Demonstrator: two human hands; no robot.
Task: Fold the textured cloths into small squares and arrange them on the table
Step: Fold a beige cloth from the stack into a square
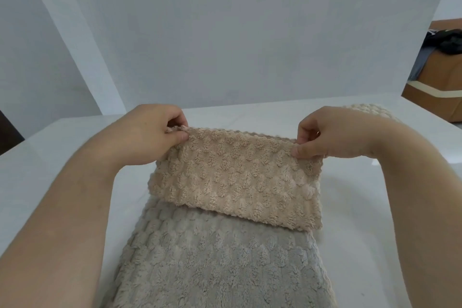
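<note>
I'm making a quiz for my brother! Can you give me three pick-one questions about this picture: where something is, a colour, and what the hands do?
1. Where is the grey cloth?
A) flat on the table
B) on the wall
C) in a basket

2. What colour is the held cloth?
A) red
B) beige
C) blue

3. How is it held?
A) by one hand only
B) under flat palms
C) left hand and right hand each pinch a top corner

Answers: 1A, it lies spread on the white top; 2B, its bumpy pile is tan; 3C, thumbs and fingers close on both corners.
</note>
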